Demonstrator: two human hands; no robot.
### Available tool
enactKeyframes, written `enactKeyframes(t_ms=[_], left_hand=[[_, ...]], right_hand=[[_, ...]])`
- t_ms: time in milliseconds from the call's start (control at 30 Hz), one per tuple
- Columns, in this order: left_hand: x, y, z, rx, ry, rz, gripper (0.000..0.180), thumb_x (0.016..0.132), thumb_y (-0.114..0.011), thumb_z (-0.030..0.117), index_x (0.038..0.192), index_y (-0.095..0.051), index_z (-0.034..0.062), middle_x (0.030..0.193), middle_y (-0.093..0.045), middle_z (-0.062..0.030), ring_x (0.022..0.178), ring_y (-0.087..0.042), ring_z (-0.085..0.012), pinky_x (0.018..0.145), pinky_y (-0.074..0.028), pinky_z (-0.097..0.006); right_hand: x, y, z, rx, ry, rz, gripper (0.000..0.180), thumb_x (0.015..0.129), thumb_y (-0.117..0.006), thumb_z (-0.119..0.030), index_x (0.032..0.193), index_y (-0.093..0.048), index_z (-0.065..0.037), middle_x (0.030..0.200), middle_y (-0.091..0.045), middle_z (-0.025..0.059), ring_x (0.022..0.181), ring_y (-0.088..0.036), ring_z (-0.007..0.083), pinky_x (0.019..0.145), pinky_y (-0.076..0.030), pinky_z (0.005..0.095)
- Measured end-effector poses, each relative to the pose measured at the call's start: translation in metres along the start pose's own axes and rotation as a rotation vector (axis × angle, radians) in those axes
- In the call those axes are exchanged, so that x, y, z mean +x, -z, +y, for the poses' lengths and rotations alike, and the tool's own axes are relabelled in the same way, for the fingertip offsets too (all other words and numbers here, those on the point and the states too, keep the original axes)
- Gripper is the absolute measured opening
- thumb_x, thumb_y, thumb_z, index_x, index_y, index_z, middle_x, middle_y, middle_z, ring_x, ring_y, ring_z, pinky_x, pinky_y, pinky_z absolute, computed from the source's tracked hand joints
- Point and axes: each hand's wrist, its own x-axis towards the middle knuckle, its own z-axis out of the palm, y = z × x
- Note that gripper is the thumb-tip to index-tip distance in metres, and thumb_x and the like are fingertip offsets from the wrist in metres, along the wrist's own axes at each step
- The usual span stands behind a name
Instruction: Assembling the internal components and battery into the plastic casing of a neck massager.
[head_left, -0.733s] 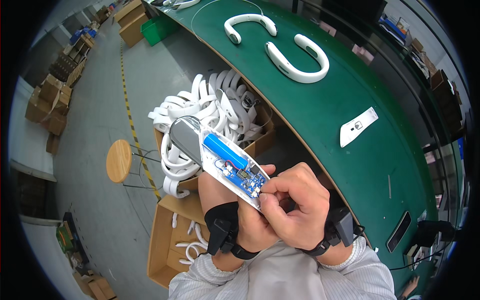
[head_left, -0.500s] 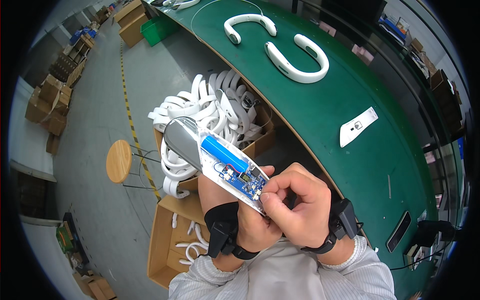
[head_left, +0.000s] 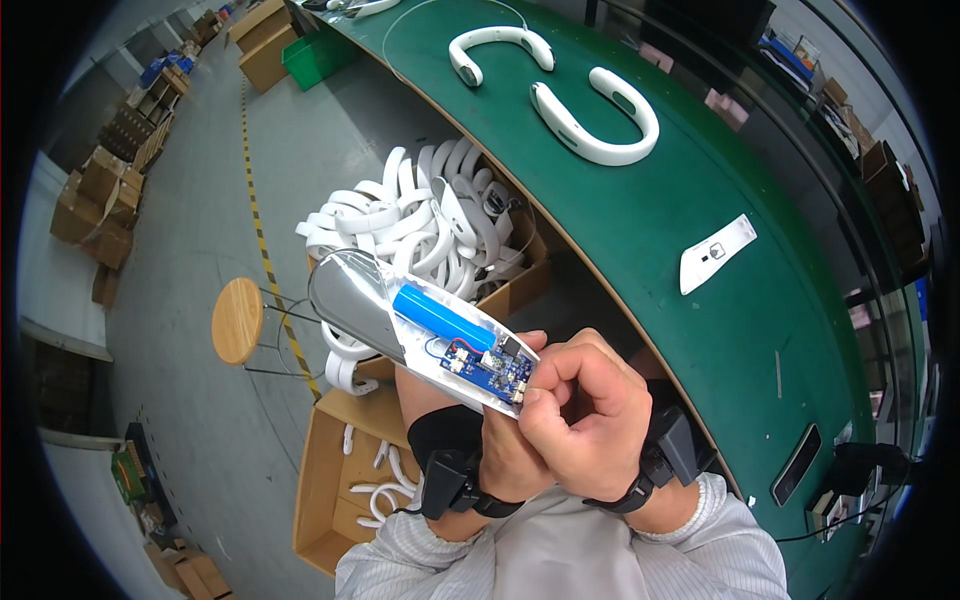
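An opened white handheld device (head_left: 415,368) with a rounded grey end lies across my left hand (head_left: 512,462), which grips it from below. Inside the housing sit a blue cylindrical battery (head_left: 443,319) and a blue circuit board (head_left: 492,372) joined by thin red and dark wires. My right hand (head_left: 592,420) is closed in a pinch at the board's near right end. Whatever its fingertips hold is hidden. On the green table to the right lies a loose white cover piece (head_left: 716,254).
A cardboard box (head_left: 528,280) heaped with white curved neck-worn devices (head_left: 430,215) stands beyond my hands, with another box (head_left: 318,490) below left. Two white U-shaped devices (head_left: 600,150) and a phone (head_left: 797,465) rest on the green table (head_left: 640,230). A round wooden stool (head_left: 238,320) stands left.
The device has tilted flatter, its grey end shifting left and slightly down. My right hand has moved a little left, still pinching at the board's end.
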Motion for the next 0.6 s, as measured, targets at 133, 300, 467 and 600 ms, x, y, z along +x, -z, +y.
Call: enactKeyframes(t_ms=[133,300,467,600], left_hand=[[0.004,-0.001,-0.002,0.023,-0.019,0.014,0.067,0.091,-0.069,0.013,0.141,-0.030,-0.0079,0.131,-0.048,-0.0216,0.112,-0.057,-0.0259,0.095,-0.048,-0.043],[0.007,-0.002,-0.001,-0.023,0.006,0.053,0.061,0.092,-0.066,0.011,0.139,-0.033,-0.0085,0.123,-0.053,-0.0210,0.105,-0.061,-0.0255,0.092,-0.050,-0.041],[0.008,-0.004,0.002,-0.066,0.016,0.068,0.059,0.093,-0.066,0.011,0.137,-0.034,-0.0097,0.120,-0.054,-0.0210,0.102,-0.062,-0.0253,0.091,-0.050,-0.041],[0.005,-0.005,-0.009,-0.024,0.018,0.086,0.059,0.093,-0.067,0.013,0.137,-0.034,-0.0092,0.120,-0.053,-0.0206,0.103,-0.061,-0.0244,0.091,-0.050,-0.041]], right_hand=[[0.000,-0.001,0.003,-0.022,0.050,-0.001,0.008,0.076,-0.068,0.003,0.080,-0.063,-0.001,0.076,-0.056,0.0021,0.067,-0.048,0.0091,0.061,-0.040,0.0239],[0.000,0.000,0.006,0.019,0.109,0.038,0.008,0.077,-0.068,0.004,0.083,-0.065,0.001,0.078,-0.059,0.0036,0.068,-0.051,0.0112,0.063,-0.042,0.0251],[0.000,0.001,0.009,0.059,0.114,0.031,0.008,0.078,-0.070,0.003,0.085,-0.066,0.001,0.078,-0.061,0.0043,0.069,-0.053,0.0124,0.063,-0.043,0.0263],[0.002,0.003,0.009,0.029,0.151,0.013,0.007,0.079,-0.073,0.000,0.084,-0.067,0.000,0.077,-0.062,0.0042,0.068,-0.053,0.0128,0.063,-0.044,0.0268]])
